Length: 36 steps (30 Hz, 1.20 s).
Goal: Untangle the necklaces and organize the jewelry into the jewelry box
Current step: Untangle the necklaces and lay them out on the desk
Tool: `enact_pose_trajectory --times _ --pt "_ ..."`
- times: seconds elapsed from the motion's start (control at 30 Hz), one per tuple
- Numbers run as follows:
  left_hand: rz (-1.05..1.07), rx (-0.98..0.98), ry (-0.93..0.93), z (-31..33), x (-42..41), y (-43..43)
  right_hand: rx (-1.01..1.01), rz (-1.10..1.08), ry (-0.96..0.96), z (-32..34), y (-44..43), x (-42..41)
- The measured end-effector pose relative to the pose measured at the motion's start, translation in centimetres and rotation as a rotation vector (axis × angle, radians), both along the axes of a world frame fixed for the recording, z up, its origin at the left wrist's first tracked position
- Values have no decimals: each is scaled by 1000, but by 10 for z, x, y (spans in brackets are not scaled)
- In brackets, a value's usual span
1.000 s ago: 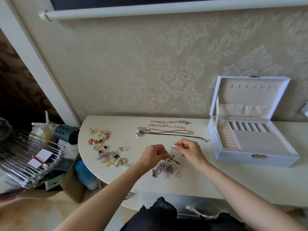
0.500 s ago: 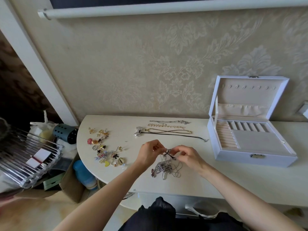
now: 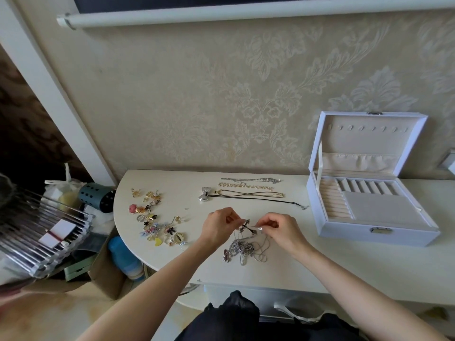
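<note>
At the far left the small jewelry lies scattered on the table, its pieces too small for us to name. We see the left hand with fingers curled, pinching the upper-left end of the cross pendant, which hangs lifted between the hands. Its long arm seems to slant down toward the right. Beneath it, on the table near its front edge, sits the tangle of chains; we cannot separate the strands. The right hand pinches a fine strand of that tangle; its fingertips hide the exact spot. Behind, the straightened necklaces lie lengthwise left to right. The jewelry box stands open, latch facing us.
</note>
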<state>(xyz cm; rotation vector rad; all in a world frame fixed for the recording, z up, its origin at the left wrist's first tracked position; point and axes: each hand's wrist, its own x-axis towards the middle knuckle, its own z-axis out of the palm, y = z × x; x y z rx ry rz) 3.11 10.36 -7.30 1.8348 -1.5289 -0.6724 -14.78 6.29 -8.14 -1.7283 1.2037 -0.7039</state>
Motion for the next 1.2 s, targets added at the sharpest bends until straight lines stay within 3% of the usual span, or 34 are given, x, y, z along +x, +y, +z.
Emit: enact_pose_trajectory --times 0.13,0.23,0.33,0.47,0.67,0.83,1.0,1.2 --pt "77 37 126 0 -2 1 18 4 -75 4 4 -2" --pt "132 86 376 2 -4 2 89 125 -42 4 7 -2" --pt "158 105 585 8 -6 3 -6 31 -26 -2 6 -2" --pt "128 138 662 9 -4 5 42 -32 -158 2 3 0" --pt "35 107 607 4 -4 4 68 -12 -195 8 0 5" --pt "-45 48 351 0 0 2 20 -20 -170 7 -3 6" --pt "-82 19 65 -3 1 -1 53 -53 -278 6 -3 10" --pt "-110 -1 108 -2 2 3 93 -47 -316 9 -4 11"
